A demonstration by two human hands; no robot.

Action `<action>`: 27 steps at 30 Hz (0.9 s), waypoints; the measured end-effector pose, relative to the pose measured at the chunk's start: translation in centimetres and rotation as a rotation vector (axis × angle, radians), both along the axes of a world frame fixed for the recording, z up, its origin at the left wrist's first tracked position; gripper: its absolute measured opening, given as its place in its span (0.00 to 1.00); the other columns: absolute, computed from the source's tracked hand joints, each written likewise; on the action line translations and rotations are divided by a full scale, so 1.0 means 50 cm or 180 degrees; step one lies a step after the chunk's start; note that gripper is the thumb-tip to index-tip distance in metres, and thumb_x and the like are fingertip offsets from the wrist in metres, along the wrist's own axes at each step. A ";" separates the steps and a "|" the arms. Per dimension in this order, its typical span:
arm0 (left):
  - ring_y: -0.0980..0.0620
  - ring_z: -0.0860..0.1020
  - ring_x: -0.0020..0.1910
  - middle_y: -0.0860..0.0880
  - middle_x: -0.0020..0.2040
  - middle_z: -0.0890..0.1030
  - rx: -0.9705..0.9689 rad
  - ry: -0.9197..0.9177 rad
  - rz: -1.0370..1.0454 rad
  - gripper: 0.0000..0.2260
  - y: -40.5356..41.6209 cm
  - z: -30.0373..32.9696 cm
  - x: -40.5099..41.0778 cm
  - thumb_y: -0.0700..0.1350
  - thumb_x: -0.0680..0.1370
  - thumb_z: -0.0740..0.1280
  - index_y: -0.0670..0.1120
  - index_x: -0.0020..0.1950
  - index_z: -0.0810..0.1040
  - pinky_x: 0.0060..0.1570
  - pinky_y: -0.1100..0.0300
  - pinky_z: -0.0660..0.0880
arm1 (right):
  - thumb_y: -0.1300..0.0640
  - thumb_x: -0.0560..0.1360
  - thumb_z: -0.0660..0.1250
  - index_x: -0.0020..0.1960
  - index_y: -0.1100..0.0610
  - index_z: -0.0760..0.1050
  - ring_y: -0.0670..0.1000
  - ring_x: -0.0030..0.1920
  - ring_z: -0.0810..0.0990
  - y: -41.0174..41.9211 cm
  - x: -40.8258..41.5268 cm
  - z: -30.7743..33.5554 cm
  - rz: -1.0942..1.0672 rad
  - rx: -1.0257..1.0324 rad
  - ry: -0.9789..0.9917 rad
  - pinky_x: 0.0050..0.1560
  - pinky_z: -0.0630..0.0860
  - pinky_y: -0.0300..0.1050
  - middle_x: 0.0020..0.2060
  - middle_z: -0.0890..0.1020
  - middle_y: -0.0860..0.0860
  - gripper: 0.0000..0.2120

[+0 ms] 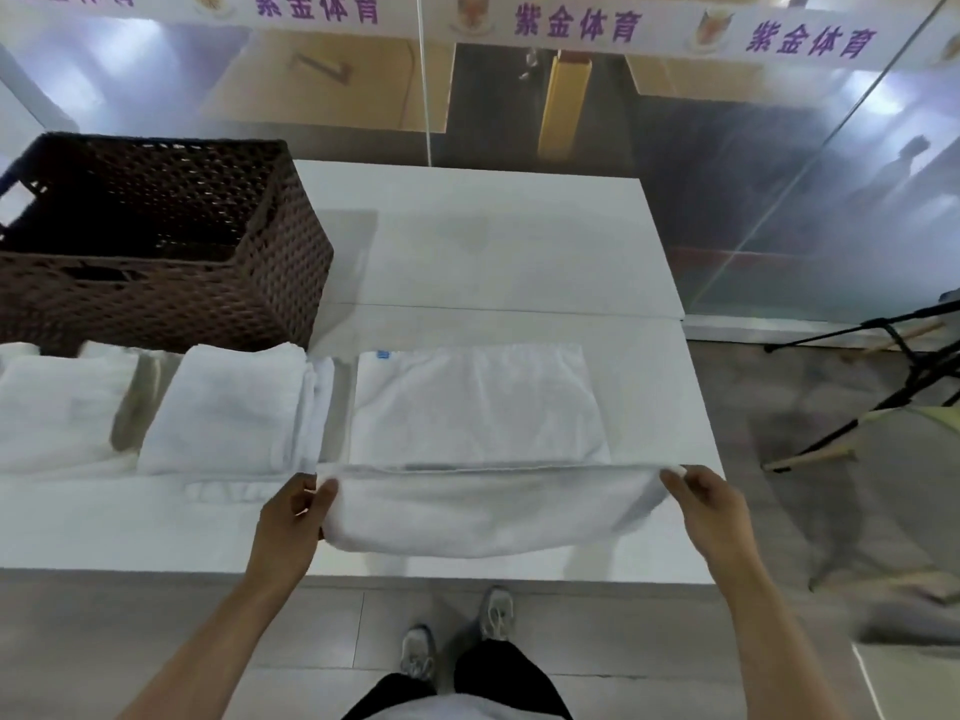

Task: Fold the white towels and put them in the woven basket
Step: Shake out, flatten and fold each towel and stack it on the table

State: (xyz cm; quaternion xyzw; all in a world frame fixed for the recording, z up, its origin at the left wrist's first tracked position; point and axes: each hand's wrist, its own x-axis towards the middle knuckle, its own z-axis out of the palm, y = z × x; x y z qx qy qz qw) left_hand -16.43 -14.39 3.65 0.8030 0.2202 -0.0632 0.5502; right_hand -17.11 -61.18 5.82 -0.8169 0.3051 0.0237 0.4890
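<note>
A white towel [478, 407] lies on the white table [493, 236], its near edge lifted off the surface. My left hand [293, 517] pinches the near left corner and my right hand [709, 504] pinches the near right corner, so the near part sags between them. A small blue label shows at the towel's far left corner. To the left lie a folded white towel [228, 407] and another white towel [57, 402]. The dark brown woven basket [291, 236] stands at the table's far left; its inside looks dark and no towel shows in it.
A glass wall with a banner of purple characters runs behind the table. A black stand [893, 376] with spread legs is on the floor to the right. My shoes and dark trousers are below the table's near edge.
</note>
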 end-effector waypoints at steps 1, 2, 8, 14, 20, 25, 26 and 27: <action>0.46 0.80 0.39 0.40 0.38 0.81 0.0001 -0.0039 0.0088 0.09 -0.008 0.011 0.013 0.47 0.82 0.66 0.43 0.46 0.78 0.45 0.41 0.82 | 0.50 0.78 0.72 0.42 0.56 0.79 0.53 0.37 0.72 -0.005 0.029 -0.006 -0.0023 0.0129 -0.0041 0.39 0.68 0.46 0.34 0.77 0.55 0.11; 0.48 0.79 0.38 0.42 0.37 0.81 0.0000 -0.0077 0.0169 0.10 -0.016 0.020 0.029 0.47 0.82 0.66 0.43 0.45 0.78 0.44 0.43 0.81 | 0.49 0.78 0.72 0.43 0.56 0.79 0.53 0.39 0.75 -0.011 0.057 -0.014 -0.0027 0.0221 -0.0067 0.43 0.71 0.47 0.36 0.78 0.58 0.11; 0.49 0.72 0.34 0.48 0.32 0.73 0.0121 -0.0119 0.0439 0.12 -0.033 0.018 0.125 0.46 0.83 0.64 0.43 0.41 0.74 0.42 0.40 0.78 | 0.53 0.79 0.72 0.43 0.61 0.78 0.52 0.37 0.74 -0.014 0.205 -0.037 0.0115 0.0489 -0.0251 0.49 0.77 0.52 0.32 0.76 0.50 0.12; 0.45 0.74 0.35 0.49 0.33 0.76 0.0490 -0.0043 0.0492 0.11 -0.037 0.008 0.216 0.50 0.82 0.62 0.52 0.40 0.75 0.40 0.53 0.72 | 0.52 0.77 0.72 0.40 0.61 0.75 0.53 0.36 0.71 -0.007 0.320 -0.056 0.0035 0.0634 -0.0125 0.45 0.74 0.52 0.32 0.73 0.52 0.14; 0.40 0.79 0.44 0.46 0.41 0.80 0.0826 0.0192 0.0357 0.10 -0.033 -0.021 0.327 0.50 0.83 0.60 0.48 0.50 0.77 0.49 0.48 0.76 | 0.54 0.79 0.71 0.50 0.54 0.80 0.52 0.42 0.78 0.015 0.423 -0.077 -0.0137 0.0589 -0.0019 0.52 0.79 0.53 0.40 0.81 0.50 0.04; 0.37 0.79 0.53 0.42 0.54 0.82 0.1003 0.0452 0.0292 0.12 -0.029 -0.061 0.430 0.51 0.83 0.60 0.46 0.58 0.78 0.57 0.49 0.73 | 0.53 0.78 0.70 0.53 0.57 0.81 0.50 0.36 0.76 0.034 0.504 -0.110 -0.0225 0.0346 0.0105 0.44 0.75 0.48 0.41 0.80 0.51 0.08; 0.38 0.79 0.54 0.42 0.55 0.82 0.1038 0.0492 0.0255 0.12 -0.028 -0.072 0.447 0.51 0.83 0.60 0.46 0.58 0.78 0.57 0.50 0.72 | 0.53 0.78 0.70 0.53 0.57 0.81 0.49 0.36 0.76 0.038 0.518 -0.120 -0.0236 0.0293 0.0147 0.43 0.75 0.47 0.42 0.81 0.51 0.08; 0.38 0.79 0.55 0.43 0.55 0.82 0.1083 0.0557 0.0218 0.12 -0.025 -0.086 0.462 0.52 0.83 0.60 0.47 0.57 0.78 0.57 0.50 0.72 | 0.53 0.78 0.70 0.54 0.58 0.81 0.49 0.36 0.76 0.041 0.530 -0.130 -0.0240 0.0234 0.0198 0.42 0.75 0.46 0.43 0.81 0.50 0.09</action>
